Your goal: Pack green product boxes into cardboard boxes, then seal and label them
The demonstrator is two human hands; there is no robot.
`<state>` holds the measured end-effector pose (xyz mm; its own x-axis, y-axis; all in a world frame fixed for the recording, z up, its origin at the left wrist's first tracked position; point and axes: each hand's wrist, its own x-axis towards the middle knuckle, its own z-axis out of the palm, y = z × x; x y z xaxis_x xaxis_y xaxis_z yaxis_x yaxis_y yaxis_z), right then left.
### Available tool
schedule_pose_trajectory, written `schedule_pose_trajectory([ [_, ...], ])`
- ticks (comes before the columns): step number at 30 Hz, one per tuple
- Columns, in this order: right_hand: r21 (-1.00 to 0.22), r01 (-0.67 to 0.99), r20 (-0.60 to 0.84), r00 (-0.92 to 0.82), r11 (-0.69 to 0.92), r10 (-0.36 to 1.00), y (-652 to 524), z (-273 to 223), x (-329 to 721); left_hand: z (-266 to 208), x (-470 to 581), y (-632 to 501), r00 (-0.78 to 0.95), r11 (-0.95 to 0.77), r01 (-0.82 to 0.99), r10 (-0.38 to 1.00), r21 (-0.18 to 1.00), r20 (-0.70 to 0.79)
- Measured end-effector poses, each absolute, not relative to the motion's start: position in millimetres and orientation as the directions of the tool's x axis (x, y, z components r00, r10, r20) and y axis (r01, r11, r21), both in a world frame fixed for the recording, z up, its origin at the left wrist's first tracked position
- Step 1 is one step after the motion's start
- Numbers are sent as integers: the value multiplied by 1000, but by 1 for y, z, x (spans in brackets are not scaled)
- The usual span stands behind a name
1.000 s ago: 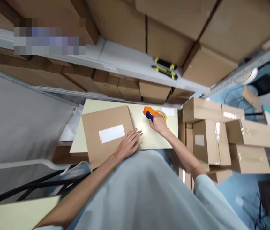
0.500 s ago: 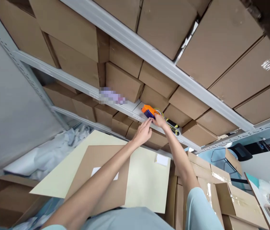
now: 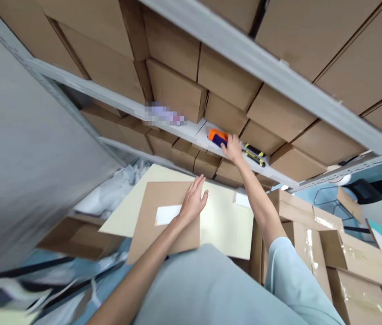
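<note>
Grey shelving (image 3: 262, 65) packed with cartons (image 3: 174, 88) fills the background. Orange-and-blue tool (image 3: 216, 136) sits on the shelf ledge (image 3: 189, 132), long axis roughly along it, extending left from the right hand (image 3: 233, 148), the nearer one. Thumb against tool; clenched or released, cannot tell. Left hand (image 3: 193, 201) lower, fingers extended, nothing grasped, over the labelled box (image 3: 159, 195); contact unclear.

- pale yellow table (image 3: 230, 223) below the left fingers (image 3: 197, 185) — on it a flat brown box (image 3: 187, 238), beneath and left of them, and a white card (image 3: 243, 200) to their right
- grey shelf (image 3: 191, 132) by the right fingers (image 3: 233, 140) — on it an orange-and-blue tape dispenser (image 3: 217, 136) touching them, black-and-yellow cutters (image 3: 255, 158) just to their right, cardboard boxes (image 3: 174, 90) behind, a blurred purplish item (image 3: 164, 113) farther left
</note>
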<state>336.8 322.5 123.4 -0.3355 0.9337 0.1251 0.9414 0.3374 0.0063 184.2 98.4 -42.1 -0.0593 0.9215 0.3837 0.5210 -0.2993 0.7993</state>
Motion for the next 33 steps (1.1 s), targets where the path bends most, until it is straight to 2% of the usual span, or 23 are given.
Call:
schedule_pose_trajectory([
  [2,-204,892,392,-304,404,868,292,88,356,-52,172,63,-103,-224,525,941,821,323],
  [4,-381,818,470,-231,432,852,245,38,378,-63,164,24,-134,-133,533,962,835,239],
  [6,-529,761,403,-162,374,901,183,-18,399,-74,161,-15,-134,-57,542,979,838,153],
  [9,-703,691,188,-44,166,981,83,-96,421,-85,166,-61,-75,-7,556,995,831,59],
  [13,-827,542,-102,113,-147,988,-17,-164,437,-95,183,-84,50,-29,583,999,812,-1],
  [17,-866,284,-372,183,-411,910,-60,-198,442,-106,202,-82,141,-58,599,989,798,-34],
  [19,-837,175,-495,160,-518,854,-65,-207,439,-111,209,-81,164,-64,604,985,794,-45],
  [22,-750,125,-637,127,-650,760,-61,-217,432,-117,215,-81,185,-56,613,980,788,-75],
  [26,-732,72,-675,63,-678,735,-46,-224,423,-120,216,-81,205,-61,624,975,779,-87],
  [30,-752,-59,-652,-89,-657,753,-29,-226,418,-122,214,-81,199,-69,633,977,771,-76],
  [33,-706,-185,-678,-99,-683,728,-21,-227,418,-122,215,-81,199,-74,630,978,773,-69],
])
